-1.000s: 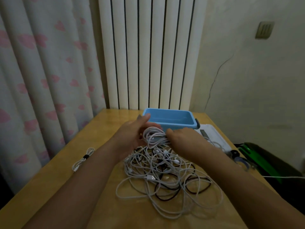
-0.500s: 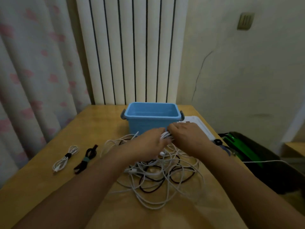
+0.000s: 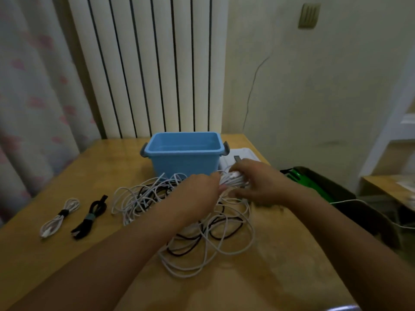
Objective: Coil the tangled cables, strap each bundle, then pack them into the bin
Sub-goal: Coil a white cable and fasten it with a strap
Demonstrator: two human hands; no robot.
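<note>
Both hands are up at the far side of the loose tangle of white and black cables [image 3: 202, 223], right in front of the light blue plastic bin [image 3: 184, 153]. The left hand [image 3: 197, 194] has its fingers curled onto a bunch of white cable loops [image 3: 231, 178], and the right hand [image 3: 258, 182] is wrapped over the same bunch from the other side, thumb underneath. It's a bit blurry there, so I can't tell exactly how tight either grip is.

The tangle sprawls across the middle of the wooden table [image 3: 78, 176], touching the near wall of the bin. The bin sits near the far edge and looks empty from here.

Over on the left, well apart from the mess, a strapped white cable bundle [image 3: 60, 217] and a strapped black cable bundle [image 3: 91, 217] lie side by side, not touching. Bare wood shows around them and along the near edge.

Just right of the bin there's a white flat thing [image 3: 241, 154], close to the right edge of the table.
</note>
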